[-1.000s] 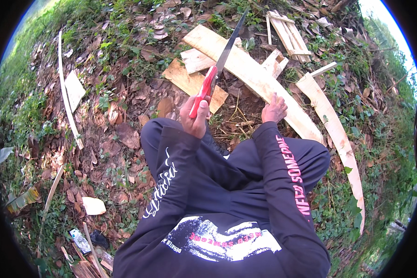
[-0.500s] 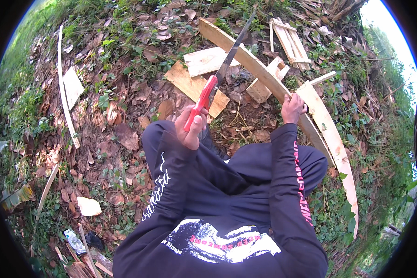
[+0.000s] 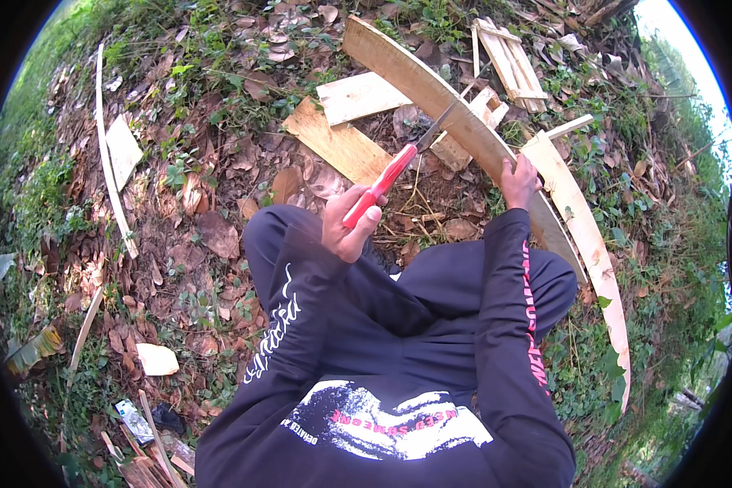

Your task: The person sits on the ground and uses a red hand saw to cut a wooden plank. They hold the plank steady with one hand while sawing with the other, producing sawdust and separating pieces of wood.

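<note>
My left hand (image 3: 348,226) is closed round the red handle of a hand saw (image 3: 392,172). The dark blade slants up to the right and meets the near edge of a long wooden plank (image 3: 407,71); part of the blade is hidden at the plank, and a tip shows beyond it. Fingers of my right hand (image 3: 520,180) grip that plank farther down, with the thumb on its face. The plank runs from the upper middle down to my right knee. Close beside it on the right lies a second long pale board (image 3: 586,236).
Two flat boards, a pale one (image 3: 363,98) and a yellowish one (image 3: 333,140), lie left of the plank. Behind it are a wooden block piece (image 3: 454,151) and a slatted wooden frame (image 3: 512,65). Leaves and weeds cover the ground. Thin strips (image 3: 107,154) lie far left.
My left hand has moved slightly right and lowered the saw, bringing its blade from above the plank's left side to the plank's edge. My right hand has shifted slightly but still grips the plank.
</note>
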A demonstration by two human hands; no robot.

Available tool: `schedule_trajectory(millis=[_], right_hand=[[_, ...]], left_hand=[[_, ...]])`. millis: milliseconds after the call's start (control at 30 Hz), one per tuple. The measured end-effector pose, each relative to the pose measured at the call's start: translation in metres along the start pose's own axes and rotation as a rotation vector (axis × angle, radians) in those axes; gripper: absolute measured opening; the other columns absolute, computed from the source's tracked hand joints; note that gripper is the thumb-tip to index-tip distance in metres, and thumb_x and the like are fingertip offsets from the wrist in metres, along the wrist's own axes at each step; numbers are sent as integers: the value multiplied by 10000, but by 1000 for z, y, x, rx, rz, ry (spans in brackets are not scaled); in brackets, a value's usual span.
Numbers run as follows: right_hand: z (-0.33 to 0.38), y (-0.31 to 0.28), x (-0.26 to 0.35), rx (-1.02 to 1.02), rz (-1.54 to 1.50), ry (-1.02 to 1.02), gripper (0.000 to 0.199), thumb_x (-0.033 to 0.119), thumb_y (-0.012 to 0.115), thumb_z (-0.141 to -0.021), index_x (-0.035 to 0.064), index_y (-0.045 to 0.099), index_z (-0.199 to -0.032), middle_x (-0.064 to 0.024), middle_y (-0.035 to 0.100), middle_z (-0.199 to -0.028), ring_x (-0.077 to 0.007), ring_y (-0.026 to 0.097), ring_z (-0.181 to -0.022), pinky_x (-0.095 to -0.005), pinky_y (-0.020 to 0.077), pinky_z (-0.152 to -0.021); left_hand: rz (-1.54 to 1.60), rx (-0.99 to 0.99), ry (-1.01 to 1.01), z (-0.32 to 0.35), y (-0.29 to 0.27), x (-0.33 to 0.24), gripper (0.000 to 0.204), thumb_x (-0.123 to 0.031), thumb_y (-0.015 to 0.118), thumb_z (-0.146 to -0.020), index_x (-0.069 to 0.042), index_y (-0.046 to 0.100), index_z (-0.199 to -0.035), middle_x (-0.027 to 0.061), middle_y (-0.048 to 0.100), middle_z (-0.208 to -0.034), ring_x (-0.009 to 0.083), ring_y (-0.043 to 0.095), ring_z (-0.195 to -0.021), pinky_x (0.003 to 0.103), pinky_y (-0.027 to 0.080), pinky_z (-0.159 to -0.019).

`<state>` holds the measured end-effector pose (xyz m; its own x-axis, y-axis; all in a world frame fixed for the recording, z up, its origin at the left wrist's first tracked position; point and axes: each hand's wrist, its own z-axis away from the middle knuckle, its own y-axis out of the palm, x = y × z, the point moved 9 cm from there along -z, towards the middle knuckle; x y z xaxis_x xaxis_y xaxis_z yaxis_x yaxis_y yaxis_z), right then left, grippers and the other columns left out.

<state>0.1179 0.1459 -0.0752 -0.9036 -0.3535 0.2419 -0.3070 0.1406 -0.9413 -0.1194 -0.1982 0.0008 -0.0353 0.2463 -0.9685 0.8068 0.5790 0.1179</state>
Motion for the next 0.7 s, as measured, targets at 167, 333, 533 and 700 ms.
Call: schedule_trajectory(millis=[167, 333, 533, 700], right_hand=[[9, -8, 12, -24, -15, -41, 416, 436, 631, -886, 126, 648, -1163, -90, 661, -1184, -305, 569, -1154, -547, 293, -1038], [7, -15, 38, -112, -182, -118, 442, 494, 607, -910, 116, 649, -1137, -98, 661, -1178, -303, 567, -1157, -547, 302, -1028], [-9, 10, 33, -12, -48, -48, 500, 557, 548, -958, 80, 652, -1070, -134, 685, -1085, -332, 590, -1074, -528, 306, -958], [-7, 17, 38, 47, -109, -65, 480, 545, 578, -948, 84, 688, -1019, -173, 691, -968, -344, 605, -1038, -520, 300, -957]], left_hand=[[-24, 74, -79, 7, 6, -2, 298, -271, 636, -927, 15, 661, -1006, 20, 568, -656, 101, 523, -587, 267, 404, -579], [-69, 86, -89, 7, 6, -3, 307, -272, 638, -916, 20, 663, -1011, 48, 604, -683, 117, 564, -623, 273, 436, -605], [-54, 85, -67, 3, 5, -2, 477, -428, 621, -924, 36, 654, -1035, -9, 566, -711, 64, 506, -611, 234, 405, -585], [21, 74, -48, 6, 0, 6, 529, -449, 610, -936, 67, 625, -1051, -3, 555, -694, 63, 496, -599, 229, 398, -582]])
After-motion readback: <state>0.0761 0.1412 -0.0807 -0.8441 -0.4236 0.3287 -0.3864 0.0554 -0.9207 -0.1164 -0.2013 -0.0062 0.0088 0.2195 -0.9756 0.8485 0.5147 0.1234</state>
